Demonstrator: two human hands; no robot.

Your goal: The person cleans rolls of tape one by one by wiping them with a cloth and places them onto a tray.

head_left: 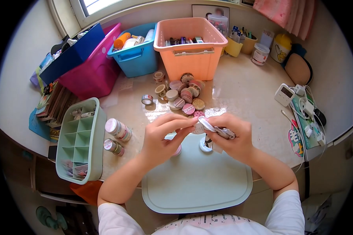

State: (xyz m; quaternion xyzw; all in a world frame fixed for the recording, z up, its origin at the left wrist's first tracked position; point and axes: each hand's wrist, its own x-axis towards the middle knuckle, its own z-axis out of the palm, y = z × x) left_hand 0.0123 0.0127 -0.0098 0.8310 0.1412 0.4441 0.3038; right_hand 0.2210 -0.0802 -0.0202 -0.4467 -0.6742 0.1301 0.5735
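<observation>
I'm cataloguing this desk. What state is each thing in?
White bundle: looks crumpled, in the right hand
Left hand: at its edge, grip unclear
Orange bin: open, partly filled
Blue bin: open, filled
Divided box: open, partly filled
Tape rolls: mostly heaped together
Pale green panel: lying flat

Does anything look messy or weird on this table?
A little: white cables lie tangled on the right, and the pale green lid sticks out past the near edge of the table, so it looks misplaced. I see no spill.
</observation>
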